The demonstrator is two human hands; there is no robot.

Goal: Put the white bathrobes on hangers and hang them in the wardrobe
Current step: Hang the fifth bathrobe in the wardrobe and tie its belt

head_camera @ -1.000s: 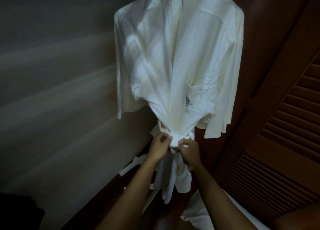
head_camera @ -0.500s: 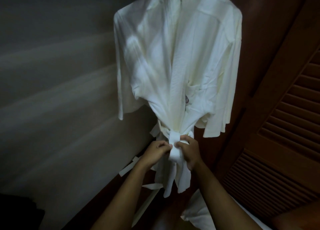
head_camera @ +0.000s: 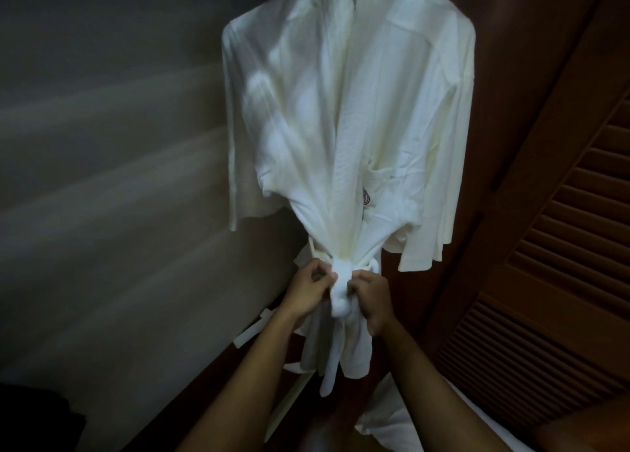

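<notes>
A white bathrobe (head_camera: 344, 117) hangs upright inside the dark wardrobe, its hanger out of sight above the frame's top edge. Its waist is cinched by a white belt tied in a knot (head_camera: 342, 289). My left hand (head_camera: 312, 289) pinches the belt at the knot's left side with curled fingers. My right hand (head_camera: 373, 298) grips the knot's right side. The belt's loose ends (head_camera: 329, 373) dangle below the knot.
A brown louvred wardrobe door (head_camera: 552, 281) stands open on the right. The pale wardrobe wall (head_camera: 119, 213) fills the left. More white cloth (head_camera: 385, 427) lies low at the bottom right, and white strips (head_camera: 252, 329) lie on the wardrobe floor.
Both hands have kept working at the belt knot, dropping a little from the waist and closing in on it. The knot looks tighter and longer. The robe hangs almost still.
</notes>
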